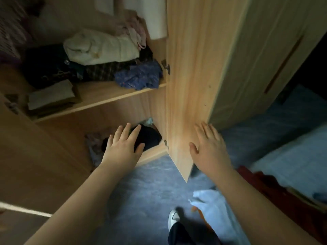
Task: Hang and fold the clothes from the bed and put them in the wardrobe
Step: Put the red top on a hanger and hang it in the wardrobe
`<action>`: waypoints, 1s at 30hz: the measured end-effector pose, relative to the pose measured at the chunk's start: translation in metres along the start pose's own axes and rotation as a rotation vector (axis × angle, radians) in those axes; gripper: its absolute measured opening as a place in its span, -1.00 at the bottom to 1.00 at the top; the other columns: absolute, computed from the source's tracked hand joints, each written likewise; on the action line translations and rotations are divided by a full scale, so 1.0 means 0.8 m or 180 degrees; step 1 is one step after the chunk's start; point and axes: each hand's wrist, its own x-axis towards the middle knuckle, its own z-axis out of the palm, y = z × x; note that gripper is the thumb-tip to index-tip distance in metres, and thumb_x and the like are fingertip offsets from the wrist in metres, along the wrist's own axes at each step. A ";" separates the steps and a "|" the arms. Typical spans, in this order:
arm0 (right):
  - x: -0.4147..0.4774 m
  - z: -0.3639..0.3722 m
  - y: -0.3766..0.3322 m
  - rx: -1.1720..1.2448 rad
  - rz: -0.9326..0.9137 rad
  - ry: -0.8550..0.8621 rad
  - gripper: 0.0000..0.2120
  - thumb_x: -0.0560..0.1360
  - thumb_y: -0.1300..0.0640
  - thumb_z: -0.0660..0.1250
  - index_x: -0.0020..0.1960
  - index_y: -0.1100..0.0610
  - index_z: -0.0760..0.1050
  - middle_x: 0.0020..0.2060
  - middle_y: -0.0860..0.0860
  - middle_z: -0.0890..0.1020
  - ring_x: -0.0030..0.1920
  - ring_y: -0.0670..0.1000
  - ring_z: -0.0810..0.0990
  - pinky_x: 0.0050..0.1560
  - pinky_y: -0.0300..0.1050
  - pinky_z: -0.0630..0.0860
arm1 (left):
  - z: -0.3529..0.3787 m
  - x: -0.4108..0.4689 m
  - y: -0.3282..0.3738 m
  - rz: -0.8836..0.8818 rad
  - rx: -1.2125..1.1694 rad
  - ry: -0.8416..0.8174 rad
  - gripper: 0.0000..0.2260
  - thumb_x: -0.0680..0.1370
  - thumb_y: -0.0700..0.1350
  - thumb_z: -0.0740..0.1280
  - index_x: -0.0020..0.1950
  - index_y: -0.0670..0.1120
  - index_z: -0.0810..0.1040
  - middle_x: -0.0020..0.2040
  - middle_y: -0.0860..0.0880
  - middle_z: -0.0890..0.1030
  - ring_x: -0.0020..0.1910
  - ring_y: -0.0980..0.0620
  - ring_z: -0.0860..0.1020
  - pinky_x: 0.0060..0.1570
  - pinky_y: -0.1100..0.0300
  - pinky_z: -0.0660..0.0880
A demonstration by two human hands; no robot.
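The wooden wardrobe (109, 99) stands open in front of me. Its shelf carries a cream folded garment (100, 48), dark clothes (47, 68), a blue patterned cloth (139, 76) and a folded olive piece (53, 96). On the wardrobe floor lies a dark garment (150, 137). My left hand (123, 145) hovers over that dark garment with fingers spread and holds nothing. My right hand (208, 147) lies flat, fingers apart, against the open right door (191, 85) near its lower edge.
The bed (297, 156) with a pale blue sheet and a red edge is at the right. A pale blue cloth (214, 209) lies on the blue carpet near my white shoe (173, 216). The left door (26, 156) stands open at the left.
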 end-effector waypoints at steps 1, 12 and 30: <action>-0.030 -0.007 0.014 0.0023 0.0120 0.0021 -0.38 0.47 0.01 0.35 0.49 0.11 0.31 0.44 0.15 0.41 0.45 0.24 0.32 0.36 0.23 0.36 | 0.010 -0.016 0.017 0.0077 0.0017 -0.0126 -0.43 0.65 0.21 0.05 0.62 0.17 -0.07 0.65 0.01 -0.04 0.62 -0.07 -0.10 0.56 -0.13 -0.05; -0.326 -0.079 0.221 -0.0167 0.1634 0.0075 -0.33 0.37 -0.04 0.25 0.46 0.13 0.38 0.41 0.19 0.45 0.41 0.26 0.39 0.33 0.24 0.41 | 0.118 -0.123 0.305 0.1487 -0.0167 -0.0685 -0.43 0.65 0.19 0.08 0.62 0.16 -0.02 0.64 0.00 0.01 0.61 -0.09 -0.03 0.54 -0.14 0.01; -0.622 -0.142 0.600 -0.0028 0.2899 -0.0396 -0.30 0.40 -0.06 0.11 0.51 0.14 0.29 0.45 0.22 0.37 0.45 0.26 0.31 0.37 0.22 0.37 | 0.321 -0.273 0.757 0.2551 -0.0152 -0.1298 -0.32 0.49 0.27 0.02 0.59 0.08 0.18 0.57 -0.13 0.25 0.54 -0.22 0.20 0.46 -0.19 0.21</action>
